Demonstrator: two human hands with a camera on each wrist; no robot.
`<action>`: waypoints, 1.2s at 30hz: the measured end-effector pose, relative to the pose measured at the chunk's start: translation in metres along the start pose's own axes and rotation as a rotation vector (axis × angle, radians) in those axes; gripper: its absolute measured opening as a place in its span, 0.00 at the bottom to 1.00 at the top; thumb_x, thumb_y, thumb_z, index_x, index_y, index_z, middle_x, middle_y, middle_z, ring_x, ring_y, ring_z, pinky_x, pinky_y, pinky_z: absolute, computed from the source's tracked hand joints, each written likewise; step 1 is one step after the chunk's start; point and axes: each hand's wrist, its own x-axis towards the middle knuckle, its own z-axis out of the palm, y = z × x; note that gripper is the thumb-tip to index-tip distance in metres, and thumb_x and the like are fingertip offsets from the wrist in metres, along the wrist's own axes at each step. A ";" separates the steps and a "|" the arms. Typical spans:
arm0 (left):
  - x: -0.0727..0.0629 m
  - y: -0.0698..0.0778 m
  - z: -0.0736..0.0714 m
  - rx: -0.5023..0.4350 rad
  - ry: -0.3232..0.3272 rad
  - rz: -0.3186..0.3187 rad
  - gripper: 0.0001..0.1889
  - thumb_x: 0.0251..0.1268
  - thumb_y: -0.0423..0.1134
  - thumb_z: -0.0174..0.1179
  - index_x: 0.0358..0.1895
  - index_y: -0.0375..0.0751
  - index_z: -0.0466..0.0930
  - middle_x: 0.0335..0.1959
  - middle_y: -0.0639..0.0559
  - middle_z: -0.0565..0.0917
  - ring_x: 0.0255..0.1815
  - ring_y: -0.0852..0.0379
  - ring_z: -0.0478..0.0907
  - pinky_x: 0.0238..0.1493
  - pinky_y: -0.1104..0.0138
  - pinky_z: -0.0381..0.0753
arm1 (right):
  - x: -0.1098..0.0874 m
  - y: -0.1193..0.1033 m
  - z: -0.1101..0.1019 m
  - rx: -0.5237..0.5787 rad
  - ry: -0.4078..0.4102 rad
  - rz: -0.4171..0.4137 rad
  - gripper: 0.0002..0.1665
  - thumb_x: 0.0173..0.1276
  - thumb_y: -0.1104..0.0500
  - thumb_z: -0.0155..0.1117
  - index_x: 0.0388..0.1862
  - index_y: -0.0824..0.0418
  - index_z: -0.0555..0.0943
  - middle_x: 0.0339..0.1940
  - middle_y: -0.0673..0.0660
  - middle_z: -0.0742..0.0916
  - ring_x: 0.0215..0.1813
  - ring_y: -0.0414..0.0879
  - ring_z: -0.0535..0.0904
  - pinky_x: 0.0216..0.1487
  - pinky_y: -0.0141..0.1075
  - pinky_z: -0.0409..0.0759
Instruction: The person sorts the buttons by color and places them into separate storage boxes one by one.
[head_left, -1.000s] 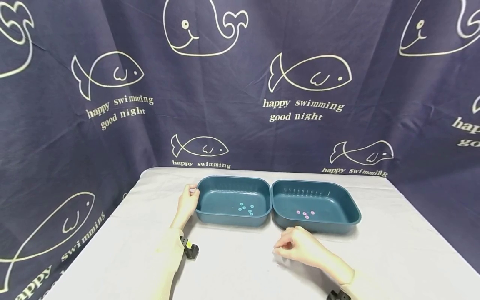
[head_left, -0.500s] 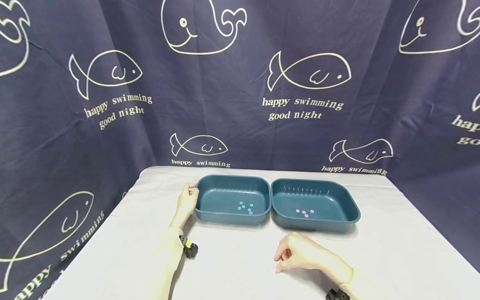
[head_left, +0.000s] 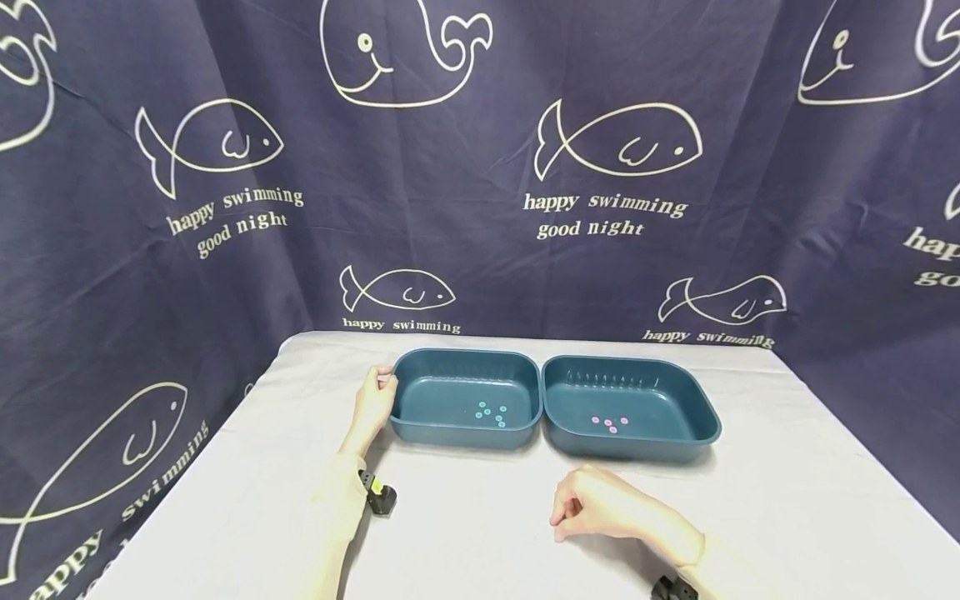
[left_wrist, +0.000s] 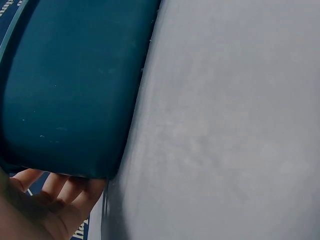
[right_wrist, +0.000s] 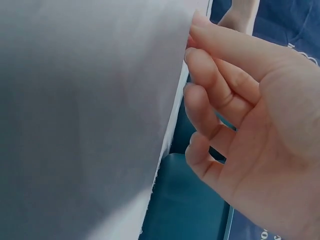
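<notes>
Two teal bins stand side by side on the white tabletop. Several small blue discs (head_left: pixel 487 412) lie in the left bin (head_left: pixel 465 438), and several small pink ones (head_left: pixel 608 422) in the right bin (head_left: pixel 633 447). My left hand (head_left: pixel 372 402) grips the left bin's outer end, its thumb and fingers at the rim; in the left wrist view its fingers (left_wrist: pixel 70 192) press against that end wall. In front of the right bin, my right hand (head_left: pixel 603 504) hovers low with loosely curled fingers. Its thumb (right_wrist: pixel 225 42) lies close to the index fingertip, and no object shows between them.
A white cloth covers the table (head_left: pixel 465 533), stretching in front of both bins. Dark blue curtains (head_left: pixel 480 208) printed with fish rise behind and along the sides. Each wrist wears a black camera mount, such as the left one (head_left: pixel 381 498).
My right hand has drawn back slightly from the right bin; its fingertips parted, then came closer together again. My left hand keeps its place on the left bin, and the discs lie the same.
</notes>
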 end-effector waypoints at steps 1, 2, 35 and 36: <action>0.000 0.000 0.000 0.002 0.001 -0.001 0.16 0.67 0.41 0.47 0.55 0.39 0.71 0.42 0.35 0.81 0.43 0.42 0.78 0.48 0.54 0.73 | 0.000 -0.001 0.000 -0.004 -0.001 0.000 0.05 0.46 0.56 0.74 0.24 0.51 0.86 0.17 0.36 0.79 0.22 0.24 0.68 0.26 0.22 0.69; 0.000 0.000 0.000 0.002 0.001 -0.001 0.16 0.68 0.41 0.47 0.55 0.39 0.71 0.42 0.35 0.81 0.44 0.42 0.78 0.48 0.54 0.73 | 0.000 -0.001 0.000 -0.010 -0.002 -0.004 0.05 0.46 0.56 0.74 0.24 0.51 0.86 0.17 0.36 0.79 0.22 0.24 0.68 0.26 0.22 0.70; 0.003 -0.003 0.001 0.008 -0.013 -0.010 0.16 0.69 0.40 0.47 0.56 0.39 0.70 0.44 0.35 0.80 0.45 0.42 0.77 0.49 0.53 0.73 | 0.004 0.000 0.003 -0.089 0.103 -0.186 0.03 0.52 0.57 0.71 0.23 0.48 0.84 0.18 0.38 0.76 0.25 0.28 0.68 0.30 0.19 0.66; 0.003 -0.003 0.001 0.007 -0.014 -0.011 0.16 0.69 0.40 0.47 0.56 0.39 0.70 0.44 0.35 0.80 0.46 0.42 0.77 0.49 0.53 0.73 | 0.005 0.000 0.004 -0.086 0.109 -0.182 0.03 0.52 0.56 0.71 0.24 0.48 0.84 0.18 0.38 0.76 0.25 0.27 0.68 0.30 0.19 0.66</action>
